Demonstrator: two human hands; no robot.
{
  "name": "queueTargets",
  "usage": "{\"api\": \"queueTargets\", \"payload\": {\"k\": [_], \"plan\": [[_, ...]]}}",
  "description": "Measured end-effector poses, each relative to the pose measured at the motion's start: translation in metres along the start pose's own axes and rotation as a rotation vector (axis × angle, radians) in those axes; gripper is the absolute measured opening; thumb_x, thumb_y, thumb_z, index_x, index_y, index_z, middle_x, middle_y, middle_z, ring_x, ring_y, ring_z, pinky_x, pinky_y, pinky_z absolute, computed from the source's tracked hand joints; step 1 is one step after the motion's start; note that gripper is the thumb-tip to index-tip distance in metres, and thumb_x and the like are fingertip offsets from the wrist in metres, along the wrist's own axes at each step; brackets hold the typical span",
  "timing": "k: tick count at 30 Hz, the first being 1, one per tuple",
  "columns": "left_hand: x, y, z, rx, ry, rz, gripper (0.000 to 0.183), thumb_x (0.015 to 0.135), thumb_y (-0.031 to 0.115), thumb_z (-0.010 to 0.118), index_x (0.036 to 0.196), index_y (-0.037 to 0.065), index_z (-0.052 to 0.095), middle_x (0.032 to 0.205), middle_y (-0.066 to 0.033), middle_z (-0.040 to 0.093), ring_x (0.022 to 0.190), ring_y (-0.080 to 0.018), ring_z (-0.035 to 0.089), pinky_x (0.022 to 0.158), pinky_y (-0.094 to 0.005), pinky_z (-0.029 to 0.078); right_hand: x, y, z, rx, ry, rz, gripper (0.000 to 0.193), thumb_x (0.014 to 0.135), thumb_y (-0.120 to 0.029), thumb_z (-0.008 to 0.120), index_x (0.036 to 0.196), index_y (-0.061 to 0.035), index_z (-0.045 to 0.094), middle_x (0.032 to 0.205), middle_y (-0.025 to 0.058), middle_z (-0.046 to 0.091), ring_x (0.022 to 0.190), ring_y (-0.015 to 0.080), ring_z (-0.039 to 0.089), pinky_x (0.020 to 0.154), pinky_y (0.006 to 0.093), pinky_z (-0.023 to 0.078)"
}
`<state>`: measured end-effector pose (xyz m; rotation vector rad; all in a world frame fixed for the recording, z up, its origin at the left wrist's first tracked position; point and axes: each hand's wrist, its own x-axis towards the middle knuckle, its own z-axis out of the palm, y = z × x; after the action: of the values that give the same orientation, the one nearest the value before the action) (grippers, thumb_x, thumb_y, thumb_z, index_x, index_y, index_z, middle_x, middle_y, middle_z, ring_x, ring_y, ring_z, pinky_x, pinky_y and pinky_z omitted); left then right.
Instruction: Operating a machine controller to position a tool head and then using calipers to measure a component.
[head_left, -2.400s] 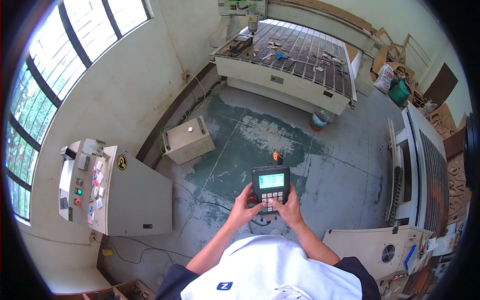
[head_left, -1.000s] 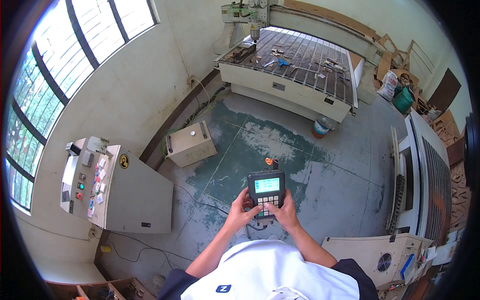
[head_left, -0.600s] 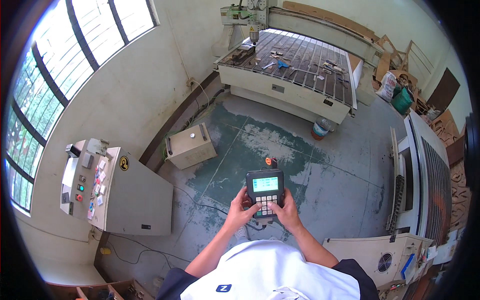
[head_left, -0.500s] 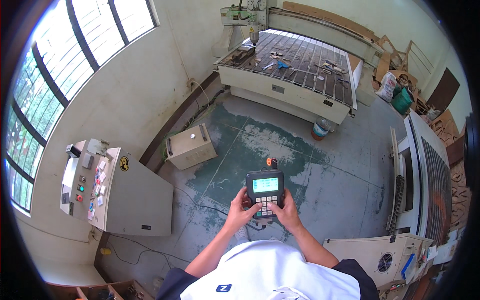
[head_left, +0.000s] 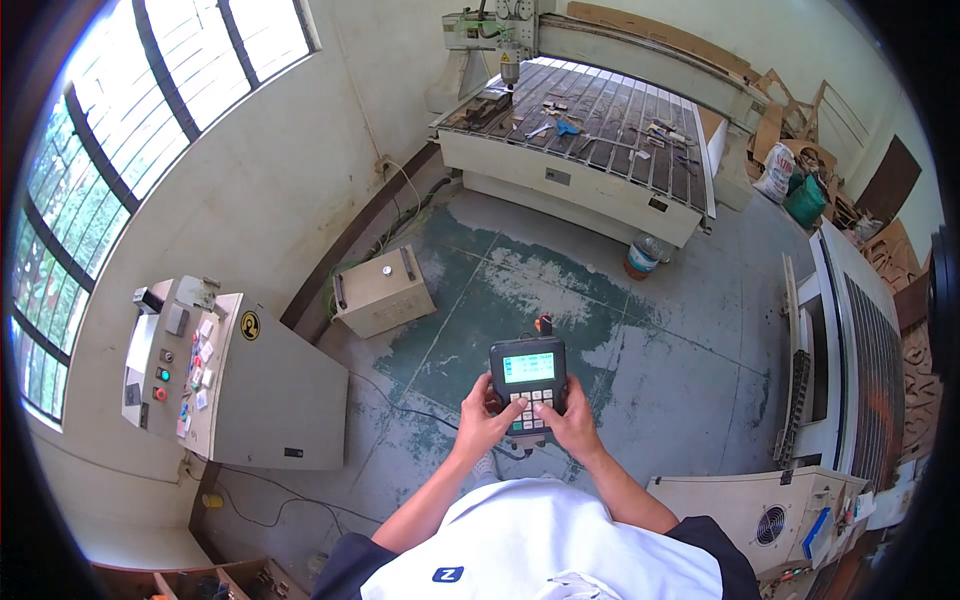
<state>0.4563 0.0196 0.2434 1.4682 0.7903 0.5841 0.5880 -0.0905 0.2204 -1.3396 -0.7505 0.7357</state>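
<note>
Head view: fingers (head_left: 497,408) of both hands curled tight around a dark handheld controller (head_left: 529,382), left thumb pressed onto its keypad, right thumb beside it on the lower keys. Left hand (head_left: 482,422) wrapped on the left edge, right hand (head_left: 574,424) on the right edge and underside. Held at chest height, above the worn green concrete floor (head_left: 520,290), lit greenish screen facing up, a dark cable hanging from the bottom end.

Further out, straight ahead: large CNC router table (head_left: 585,150) with slatted bed, loose tools scattered on top, spindle head (head_left: 508,45) at the far left corner. Small bucket (head_left: 643,256) on the floor just beside the table's near right corner. Beige metal box (head_left: 384,290) with two handles near the left wall. Grey control cabinet (head_left: 240,380) with coloured buttons at the left, below barred windows (head_left: 120,120). Second slatted machine (head_left: 860,350) along the right edge.
</note>
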Motion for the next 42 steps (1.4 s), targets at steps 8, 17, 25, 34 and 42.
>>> {"api": "queueTargets", "payload": {"k": [8,17,25,34,42], "plan": [[0.001,0.003,0.000,0.037,0.043,0.019,0.043,0.082,0.010,0.073,0.119,-0.001,0.052,0.097,-0.0095,0.067,0.086,-0.0121,0.062,0.075,-0.0271,0.051,0.003,-0.003,0.005,0.008,-0.001,-0.016,0.050,0.083,-0.006,0.067,0.123,0.0073,0.041,0.107,0.0156,0.060,0.096,0.0170,0.060,0.082,0.0309,0.051],[-0.002,0.005,-0.001,0.060,0.075,0.024,0.043,0.082,0.012,0.074,0.117,-0.002,0.053,0.092,-0.0098,0.067,0.083,-0.0119,0.063,0.072,-0.0273,0.051,0.003,0.003,0.005,-0.045,0.000,-0.012,0.047,0.082,-0.005,0.067,0.120,0.0054,0.042,0.105,0.0143,0.060,0.096,0.0175,0.059,0.083,0.0322,0.049],[-0.002,0.004,-0.001,0.051,0.097,0.027,0.042,0.082,0.011,0.073,0.116,-0.002,0.053,0.095,-0.0101,0.067,0.086,-0.0124,0.063,0.074,-0.0277,0.051,0.005,-0.001,0.007,-0.063,-0.019,-0.005,0.051,0.082,-0.006,0.067,0.124,0.0063,0.040,0.107,0.0159,0.060,0.098,0.0191,0.060,0.085,0.0334,0.049],[0.003,0.010,-0.002,0.026,0.091,0.016,0.040,0.081,0.009,0.073,0.114,-0.003,0.053,0.095,-0.0102,0.067,0.087,-0.0124,0.062,0.076,-0.0280,0.051,0.008,0.000,0.009,-0.100,-0.011,-0.036,0.051,0.083,-0.007,0.067,0.125,0.0051,0.041,0.108,0.0159,0.061,0.098,0.0191,0.060,0.085,0.0337,0.050],[0.008,0.007,-0.001,0.005,0.090,0.025,0.039,0.080,0.010,0.072,0.112,-0.003,0.054,0.093,-0.0097,0.067,0.083,-0.0114,0.062,0.074,-0.0276,0.050,0.010,-0.001,0.008,-0.137,0.015,-0.039,0.048,0.082,-0.008,0.068,0.121,0.0049,0.043,0.103,0.0165,0.063,0.095,0.0193,0.062,0.082,0.0337,0.050]]}}
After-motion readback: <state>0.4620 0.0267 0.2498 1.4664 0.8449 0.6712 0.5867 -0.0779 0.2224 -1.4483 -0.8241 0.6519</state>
